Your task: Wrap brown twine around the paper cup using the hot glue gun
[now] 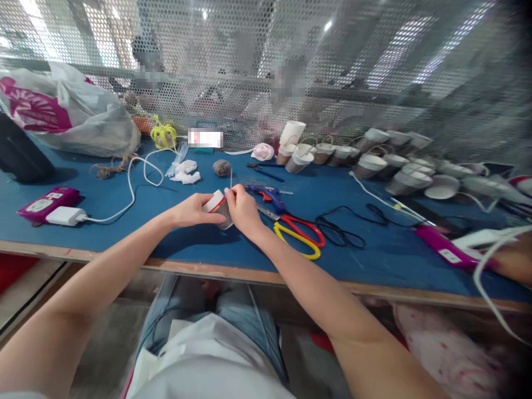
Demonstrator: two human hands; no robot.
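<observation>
My left hand [191, 211] is closed around a small paper cup [215, 201], white with a red stripe and a grey-brown wrapping over part of it. The cup is tilted over the table's front half. Fingers of my right hand [242, 208] pinch a grey strand of yarn [231, 178] against the cup's side. Just beyond lies a grey ball of yarn [221, 168]. To the right of my right hand are a blue glue gun [270, 197] and scissors [301, 235] with red and yellow handles. The fingertips partly cover the cup.
Pliers [268, 172] and several wrapped cups with handles [300, 158] stand farther back. Purple power strips [50, 205] lie left and right, with a white cable [128, 188]. A plastic bag [83, 116] fills the back left. Someone else's hand [515, 263] is at far right.
</observation>
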